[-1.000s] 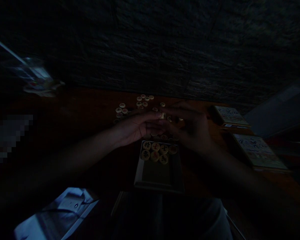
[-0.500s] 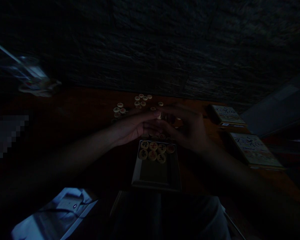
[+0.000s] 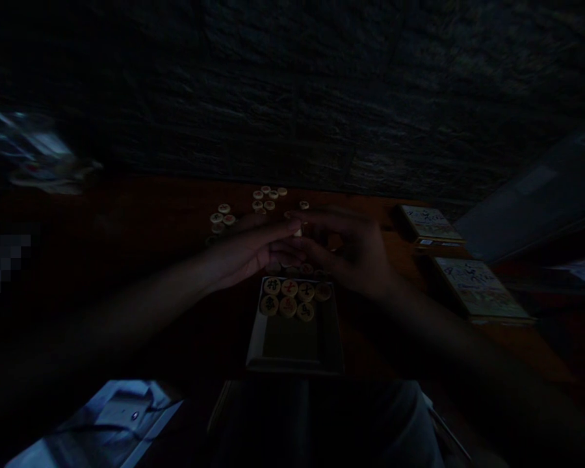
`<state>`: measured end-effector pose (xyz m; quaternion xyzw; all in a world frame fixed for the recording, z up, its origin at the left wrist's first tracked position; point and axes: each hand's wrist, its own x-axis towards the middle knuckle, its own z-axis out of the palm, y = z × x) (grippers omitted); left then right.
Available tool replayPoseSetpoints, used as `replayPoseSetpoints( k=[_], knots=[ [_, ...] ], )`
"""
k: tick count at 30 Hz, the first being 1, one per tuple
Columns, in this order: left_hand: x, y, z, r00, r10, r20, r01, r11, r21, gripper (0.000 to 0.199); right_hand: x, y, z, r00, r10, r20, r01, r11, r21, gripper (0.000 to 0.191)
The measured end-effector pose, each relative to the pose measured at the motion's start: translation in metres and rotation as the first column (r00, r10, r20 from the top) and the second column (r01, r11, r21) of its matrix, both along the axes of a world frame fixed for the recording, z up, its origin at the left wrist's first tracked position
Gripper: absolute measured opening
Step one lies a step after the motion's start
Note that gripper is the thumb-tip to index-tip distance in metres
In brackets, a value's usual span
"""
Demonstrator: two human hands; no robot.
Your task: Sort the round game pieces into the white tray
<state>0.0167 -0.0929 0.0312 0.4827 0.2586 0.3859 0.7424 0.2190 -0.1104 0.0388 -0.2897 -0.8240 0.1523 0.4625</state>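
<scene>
My left hand and my right hand meet beyond a shallow box. Between their fingertips is a small pale xiangqi piece, with the left thumb against it and the right thumb and fingers curled around it. Several round xiangqi pieces with red or black characters lie in two rows at the far end of the box. More loose pieces are scattered on the wooden table past the hands. Some pieces beneath the hands are partly hidden, and the scene is very dark.
Two flat printed boxes lie on the table at the right. A clear container with a stick or straw stands at the far left. A dark stone wall runs behind. Below left is a pale bag with a cable.
The whole view has shifted, so the table items appear slightly further left. Both hands keep nearly the same pose around the piece, and the rows in the box look unchanged.
</scene>
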Motion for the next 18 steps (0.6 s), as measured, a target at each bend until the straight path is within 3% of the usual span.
replayPoseSetpoints(
  k=[13, 18],
  knots=[
    [0.0006, -0.0005, -0.0021, 0.999, 0.048, -0.026, -0.047, 0.999, 0.024, 0.018, -0.0004, 0.0001, -0.0011, 0.999, 0.032, -0.021, -0.033, 0.999, -0.023, 0.031],
    [-0.0002, 0.0006, -0.0026, 0.998, 0.040, -0.039, -0.038, 0.998, 0.043, 0.017, -0.0012, -0.0010, -0.0006, 1.000, -0.007, -0.012, 0.007, 0.999, -0.053, 0.035]
  ],
)
